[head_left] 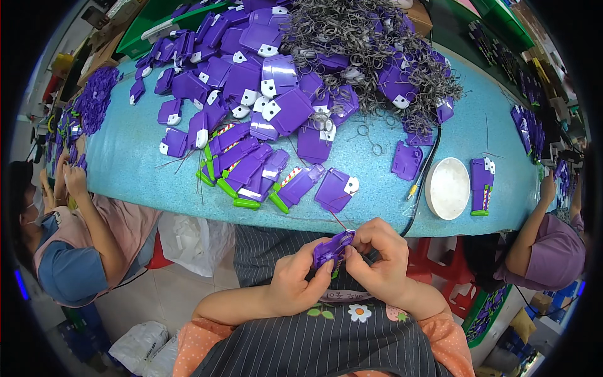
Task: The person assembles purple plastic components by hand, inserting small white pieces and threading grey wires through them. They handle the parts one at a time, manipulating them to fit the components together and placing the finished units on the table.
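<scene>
Presently, both hands [292, 279] [380, 261] pinch a purple plastic casing [333, 249].
I log: green bin [478, 341], purple parts [489, 316] within; pink lettered strip [345, 296].

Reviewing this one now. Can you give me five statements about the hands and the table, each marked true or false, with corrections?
1. The left hand holds a purple part, with the right hand at its end. True.
2. A purple piece with a green end lies to the right of the white bowl. True.
3. The white bowl is nearer the left hand. False: it is nearer the right hand.
4. A tangled heap of grey rings lies toward the far side of the blue table. True.
5. The purple part rests flat on the blue table. False: it is held up off it.
</scene>
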`<state>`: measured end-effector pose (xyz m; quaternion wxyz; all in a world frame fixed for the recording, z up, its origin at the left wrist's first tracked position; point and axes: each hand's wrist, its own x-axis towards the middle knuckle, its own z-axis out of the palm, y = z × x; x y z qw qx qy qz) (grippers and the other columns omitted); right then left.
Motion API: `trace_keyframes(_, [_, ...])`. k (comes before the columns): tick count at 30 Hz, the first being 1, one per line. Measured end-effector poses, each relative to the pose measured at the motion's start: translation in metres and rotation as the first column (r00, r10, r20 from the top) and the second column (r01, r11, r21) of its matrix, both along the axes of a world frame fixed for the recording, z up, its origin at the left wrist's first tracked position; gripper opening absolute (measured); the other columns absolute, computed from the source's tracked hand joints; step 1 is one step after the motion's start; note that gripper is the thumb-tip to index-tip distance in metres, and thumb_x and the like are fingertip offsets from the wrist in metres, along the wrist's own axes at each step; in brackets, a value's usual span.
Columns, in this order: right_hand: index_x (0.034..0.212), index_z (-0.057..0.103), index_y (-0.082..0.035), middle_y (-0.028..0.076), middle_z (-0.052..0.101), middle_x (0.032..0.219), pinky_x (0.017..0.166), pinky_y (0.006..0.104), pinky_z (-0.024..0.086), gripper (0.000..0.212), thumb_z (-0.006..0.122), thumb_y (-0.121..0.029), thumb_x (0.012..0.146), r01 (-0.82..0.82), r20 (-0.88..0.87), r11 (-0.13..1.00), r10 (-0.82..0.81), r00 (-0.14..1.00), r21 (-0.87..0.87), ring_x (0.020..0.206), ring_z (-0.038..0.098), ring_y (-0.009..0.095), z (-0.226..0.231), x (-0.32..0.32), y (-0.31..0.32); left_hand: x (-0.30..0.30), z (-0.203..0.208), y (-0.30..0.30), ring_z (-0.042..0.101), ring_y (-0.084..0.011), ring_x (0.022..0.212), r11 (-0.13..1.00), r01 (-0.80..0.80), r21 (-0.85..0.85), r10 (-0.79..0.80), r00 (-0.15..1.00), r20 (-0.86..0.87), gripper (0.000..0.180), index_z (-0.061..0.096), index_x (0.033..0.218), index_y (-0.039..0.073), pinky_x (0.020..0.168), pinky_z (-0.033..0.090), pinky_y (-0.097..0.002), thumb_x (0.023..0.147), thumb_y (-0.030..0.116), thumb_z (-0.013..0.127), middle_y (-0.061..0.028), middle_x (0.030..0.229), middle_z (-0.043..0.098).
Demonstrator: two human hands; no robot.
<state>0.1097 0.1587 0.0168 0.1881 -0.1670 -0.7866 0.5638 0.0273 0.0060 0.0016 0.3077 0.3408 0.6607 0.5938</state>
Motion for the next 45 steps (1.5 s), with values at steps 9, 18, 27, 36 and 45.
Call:
trace_keyframes(9, [0.073, 0.066, 0.001, 0.002, 0.057, 0.066, 0.050, 0.0222, 0.036, 0.011, 0.071, -0.008, 0.076, -0.215, 0.238, 0.900, 0.320, 0.917, -0.380, 0.055, 0.048, 0.005, 0.018, -0.015, 0.043, -0.009, 0.009, -0.012, 0.061, -0.0221, 0.100, 0.987, 0.058, 0.148, -0.141, 0.749, 0.648, 0.033, 0.036, 0.125, -0.006, 0.084, 0.050, -0.0314, 0.093, 0.000, 0.042, -0.0183, 0.113, 0.058])
trace_keyframes(18, [0.098, 0.052, -0.002, 0.014, 0.055, 0.079, 0.058, 0.0391, 0.047, 0.028, 0.069, -0.011, 0.078, 0.080, 0.156, 0.797, -0.215, 0.964, 0.599, 0.066, 0.058, 0.033, -0.013, -0.050, 0.045, -0.011, 0.010, -0.020, 0.057, -0.0306, 0.108, 0.996, -0.028, 0.082, -0.048, 0.611, 0.790, 0.041, 0.029, 0.131, -0.002, 0.091, 0.050, -0.0434, 0.093, 0.000, 0.042, -0.0219, 0.119, 0.053])
trace_keyframes(27, [0.105, 0.058, 0.004, 0.014, 0.054, 0.105, 0.048, 0.0178, 0.041, 0.024, 0.061, 0.003, 0.080, -0.144, 0.014, 0.908, 0.163, 0.987, -0.394, 0.062, 0.054, 0.006, 0.022, 0.026, 0.032, -0.002, 0.005, -0.008, 0.055, -0.0201, 0.111, 0.987, 0.129, 0.095, -0.154, 0.602, 0.783, 0.046, 0.030, 0.131, -0.002, 0.094, 0.045, -0.0335, 0.087, -0.009, 0.042, -0.0147, 0.120, 0.051])
trace_keyframes(36, [0.107, 0.062, 0.000, 0.012, 0.056, 0.110, 0.048, 0.0175, 0.042, 0.026, 0.063, 0.001, 0.082, -0.166, 0.128, 0.810, 0.283, 0.950, -0.562, 0.056, 0.052, 0.003, -0.008, 0.012, 0.016, 0.000, 0.009, -0.005, 0.054, -0.0219, 0.113, 0.971, 0.227, 0.071, -0.198, 0.606, 0.771, 0.049, 0.029, 0.131, -0.001, 0.094, 0.047, -0.0335, 0.085, -0.010, 0.042, -0.0140, 0.121, 0.049])
trace_keyframes(45, [0.109, 0.059, 0.001, 0.011, 0.057, 0.106, 0.050, 0.0180, 0.042, 0.031, 0.067, 0.000, 0.079, -0.234, 0.136, 0.939, 0.274, 0.952, -0.252, 0.058, 0.052, 0.003, -0.005, 0.007, 0.019, -0.005, 0.007, -0.002, 0.058, -0.0167, 0.104, 0.969, 0.247, 0.027, -0.199, 0.706, 0.680, 0.036, 0.035, 0.127, -0.003, 0.085, 0.049, -0.0285, 0.093, 0.004, 0.046, -0.0135, 0.115, 0.055])
